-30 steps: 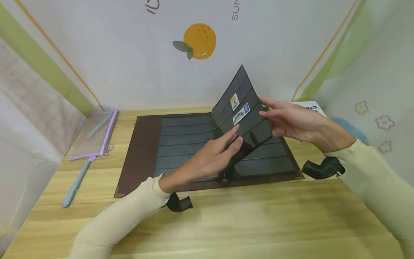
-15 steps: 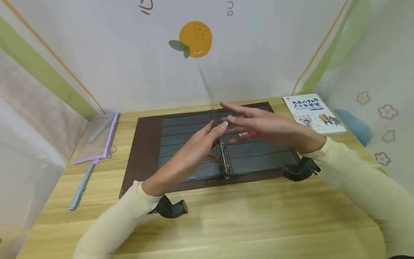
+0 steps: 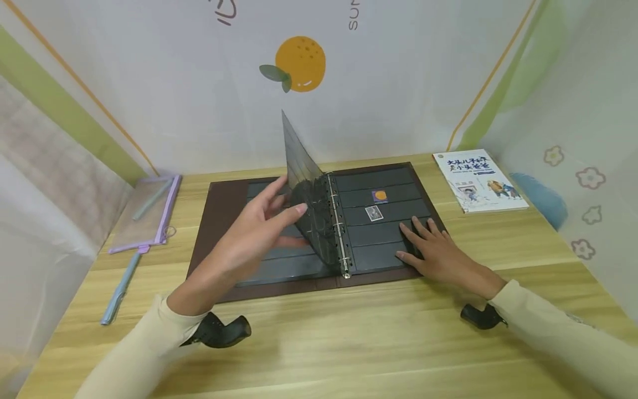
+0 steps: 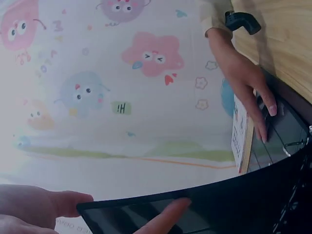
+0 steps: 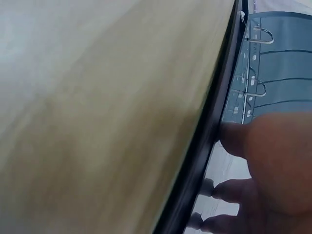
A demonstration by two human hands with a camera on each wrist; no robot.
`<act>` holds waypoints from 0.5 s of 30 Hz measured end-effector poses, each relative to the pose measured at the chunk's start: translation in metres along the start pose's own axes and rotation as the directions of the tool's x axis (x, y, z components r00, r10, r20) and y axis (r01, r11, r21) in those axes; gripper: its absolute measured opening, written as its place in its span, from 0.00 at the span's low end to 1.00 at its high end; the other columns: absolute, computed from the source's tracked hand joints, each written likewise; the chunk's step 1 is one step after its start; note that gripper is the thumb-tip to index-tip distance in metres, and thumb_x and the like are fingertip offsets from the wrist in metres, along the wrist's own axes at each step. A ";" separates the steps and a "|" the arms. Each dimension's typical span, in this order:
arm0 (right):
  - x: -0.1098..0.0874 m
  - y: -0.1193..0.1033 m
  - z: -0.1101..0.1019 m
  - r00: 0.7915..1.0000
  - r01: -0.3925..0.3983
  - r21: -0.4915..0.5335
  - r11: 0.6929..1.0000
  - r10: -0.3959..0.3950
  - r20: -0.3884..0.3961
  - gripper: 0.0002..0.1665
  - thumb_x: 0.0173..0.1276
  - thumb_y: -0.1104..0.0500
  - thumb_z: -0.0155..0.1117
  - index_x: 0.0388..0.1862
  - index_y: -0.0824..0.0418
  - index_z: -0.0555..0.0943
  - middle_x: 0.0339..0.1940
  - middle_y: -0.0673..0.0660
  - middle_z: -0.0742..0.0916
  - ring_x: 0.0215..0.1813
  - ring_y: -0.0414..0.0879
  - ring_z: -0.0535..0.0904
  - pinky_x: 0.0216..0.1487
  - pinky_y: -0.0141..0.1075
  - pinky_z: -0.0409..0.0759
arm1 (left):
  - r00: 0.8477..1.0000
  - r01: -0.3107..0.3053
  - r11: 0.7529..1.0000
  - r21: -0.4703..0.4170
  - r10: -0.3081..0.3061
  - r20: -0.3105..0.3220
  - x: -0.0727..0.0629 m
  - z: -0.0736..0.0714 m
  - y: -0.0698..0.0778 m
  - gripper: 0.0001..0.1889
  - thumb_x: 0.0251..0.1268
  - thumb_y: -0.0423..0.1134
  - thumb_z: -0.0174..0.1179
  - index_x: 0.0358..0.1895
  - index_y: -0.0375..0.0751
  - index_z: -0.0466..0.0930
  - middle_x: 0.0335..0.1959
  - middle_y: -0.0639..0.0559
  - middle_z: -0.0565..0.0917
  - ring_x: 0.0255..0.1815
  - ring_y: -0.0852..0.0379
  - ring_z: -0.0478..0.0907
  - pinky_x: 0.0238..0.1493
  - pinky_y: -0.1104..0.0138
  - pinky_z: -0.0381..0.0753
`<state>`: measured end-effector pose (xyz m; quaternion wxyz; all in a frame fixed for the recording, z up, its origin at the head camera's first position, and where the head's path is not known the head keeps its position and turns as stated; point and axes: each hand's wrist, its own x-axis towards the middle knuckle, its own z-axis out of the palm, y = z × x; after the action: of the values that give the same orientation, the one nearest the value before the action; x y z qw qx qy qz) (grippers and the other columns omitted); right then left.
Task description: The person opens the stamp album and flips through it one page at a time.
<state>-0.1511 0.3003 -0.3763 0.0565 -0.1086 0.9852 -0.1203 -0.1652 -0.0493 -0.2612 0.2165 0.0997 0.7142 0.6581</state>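
A brown stamp album (image 3: 217, 233) lies spread on the table, its black pages held on metal rings (image 3: 338, 224). My left hand (image 3: 244, 235) holds a black stamp page (image 3: 311, 213) that stands tilted up left of the rings, thumb on one face and fingers on the other. In the left wrist view, that raised page (image 4: 239, 202) runs between the fingers. My right hand (image 3: 441, 255) rests with spread fingers on the right-hand page's lower right part. Just beyond its fingertips sit an orange-and-purple stamp (image 3: 380, 196) and a grey stamp (image 3: 374, 213) in the page's strips.
At the right back lies a white picture-covered book (image 3: 480, 180). A purple-edged zip pouch (image 3: 149, 213) is at the left, with a slim blue tool (image 3: 121, 288) in front of it. A printed curtain (image 3: 389, 100) hangs close behind the table.
The page with two stamps has been turned over leftward, and another page now stands raised in my left hand. My right hand has let go and settled on the right-hand page, showing different stamps.
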 end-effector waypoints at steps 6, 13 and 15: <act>0.002 0.000 0.001 1.000 -0.002 0.004 1.000 0.001 0.014 0.43 0.78 0.41 0.55 0.80 0.65 0.59 0.79 0.77 0.58 0.77 0.83 0.46 0.69 0.76 0.53 | 0.996 -0.025 1.000 -0.018 0.023 -0.085 -0.010 -0.020 -0.006 0.41 0.78 0.32 0.52 0.84 0.58 0.40 0.84 0.43 0.41 0.65 0.38 0.79 0.53 0.53 0.86; 0.003 0.002 0.002 1.000 0.005 -0.015 1.000 -0.004 0.013 0.44 0.77 0.39 0.56 0.80 0.65 0.60 0.79 0.78 0.59 0.75 0.85 0.47 0.67 0.77 0.56 | 0.989 0.011 0.996 0.086 0.002 -0.147 -0.012 -0.042 -0.023 0.40 0.78 0.28 0.45 0.84 0.49 0.35 0.83 0.37 0.45 0.71 0.37 0.72 0.52 0.56 0.87; 0.004 0.001 0.003 1.000 0.011 -0.015 1.000 -0.010 0.012 0.44 0.77 0.39 0.56 0.80 0.65 0.60 0.79 0.78 0.59 0.75 0.85 0.48 0.67 0.77 0.56 | 0.983 0.045 0.989 0.143 -0.019 -0.181 -0.010 -0.051 -0.034 0.39 0.78 0.28 0.45 0.84 0.45 0.35 0.83 0.35 0.47 0.74 0.36 0.68 0.52 0.59 0.86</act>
<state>-0.1546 0.3001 -0.3804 0.0607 -0.1149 0.9851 -0.1126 -0.1736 -0.1028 -0.2913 0.1540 0.0441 0.7788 0.6065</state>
